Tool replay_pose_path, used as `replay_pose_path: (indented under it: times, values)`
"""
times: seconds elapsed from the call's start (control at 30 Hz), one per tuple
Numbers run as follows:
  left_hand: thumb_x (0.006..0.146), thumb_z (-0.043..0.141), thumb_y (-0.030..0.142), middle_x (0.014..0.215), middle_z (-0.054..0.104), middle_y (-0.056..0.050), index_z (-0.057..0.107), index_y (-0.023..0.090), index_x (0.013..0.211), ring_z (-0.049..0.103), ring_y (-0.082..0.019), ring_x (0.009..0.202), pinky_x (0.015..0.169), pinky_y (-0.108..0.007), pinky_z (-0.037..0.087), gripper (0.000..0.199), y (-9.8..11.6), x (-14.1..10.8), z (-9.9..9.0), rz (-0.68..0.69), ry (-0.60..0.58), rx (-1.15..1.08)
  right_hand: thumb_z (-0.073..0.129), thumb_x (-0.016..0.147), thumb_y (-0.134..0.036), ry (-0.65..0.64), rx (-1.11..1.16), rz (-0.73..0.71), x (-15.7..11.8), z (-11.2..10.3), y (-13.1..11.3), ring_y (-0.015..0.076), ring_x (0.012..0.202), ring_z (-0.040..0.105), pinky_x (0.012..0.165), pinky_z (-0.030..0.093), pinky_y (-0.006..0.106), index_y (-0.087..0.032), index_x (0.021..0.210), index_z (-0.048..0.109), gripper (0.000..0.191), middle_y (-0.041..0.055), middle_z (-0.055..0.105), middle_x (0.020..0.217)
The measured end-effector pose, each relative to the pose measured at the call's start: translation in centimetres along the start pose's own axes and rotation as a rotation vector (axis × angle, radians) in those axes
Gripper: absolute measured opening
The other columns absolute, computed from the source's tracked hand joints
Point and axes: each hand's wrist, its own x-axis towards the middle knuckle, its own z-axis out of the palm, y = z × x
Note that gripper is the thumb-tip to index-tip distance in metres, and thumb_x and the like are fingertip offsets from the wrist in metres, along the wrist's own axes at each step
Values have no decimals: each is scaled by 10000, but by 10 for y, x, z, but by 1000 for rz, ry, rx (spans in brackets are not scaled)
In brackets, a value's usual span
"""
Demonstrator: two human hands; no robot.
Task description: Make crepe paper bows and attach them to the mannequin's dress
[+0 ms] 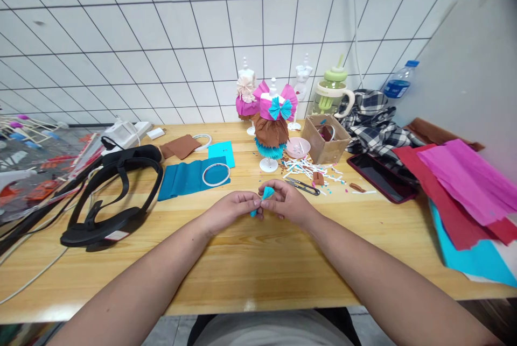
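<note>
Over the middle of the table, my left hand (238, 207) and my right hand (288, 202) meet, fingertips pinched on a small turquoise piece of crepe paper (267, 193). It looks gathered at its middle, with one end fanning up and the other poking out below; the fingers hide the rest. Just beyond my hands stands a miniature dress form (270, 125) in a pink, brown and turquoise paper dress with a turquoise bow (280, 108). Thread snips (302, 186) lie right of it, beside scattered white paper sticks (313, 168).
Left are a black headset (117, 222), teal paper (181, 179), tape rings (216, 174) and brown paper (183, 146). Behind stand two more dress forms (246, 93), a pink bowl (298, 147), a cardboard box (326, 136) and a green-lidded jug (333, 90). Right are a phone (382, 176) and coloured paper sheets (464, 190).
</note>
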Motion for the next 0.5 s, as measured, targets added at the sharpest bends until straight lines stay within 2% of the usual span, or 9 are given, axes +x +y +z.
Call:
replay_pose_path:
  times: [0.1,0.23,0.3,0.4,0.5]
  values:
    - [833,618,463,759,661,-41,681,153,760,588,-165,773,783,-287,421,325,1,0,1,-7,-9,-6,769,638,-494,-18,-7,-4,0,1,-2,113,580,542,504,394,216,-199,839,582,403,-29,606,685]
    - [865,585,438,750,654,-44,683,149,745,592,-169,782,799,-297,415,328,0,0,0,-16,-56,-34,761,652,-480,33,-123,-118,2,0,-2,136,710,565,676,452,261,-177,775,601,364,-10,597,749]
    - [864,590,425,745,646,-42,683,148,747,593,-169,777,798,-301,416,314,-2,0,-2,-19,-69,-74,735,685,-480,65,-225,-175,3,-1,0,144,740,557,695,452,268,-173,750,607,340,2,591,772]
    - [845,617,406,732,635,-37,676,144,732,594,-165,757,782,-298,418,291,-5,1,-3,-35,-66,-156,729,697,-447,85,-220,-185,2,-3,0,142,761,576,666,461,255,-180,894,611,353,28,622,891]
    - [833,621,404,719,629,-39,647,141,693,595,-167,743,771,-302,425,299,-4,1,-3,-46,-63,-200,728,701,-426,23,-136,-124,-1,-6,-4,150,808,607,542,449,207,-203,1137,549,521,73,626,1072]
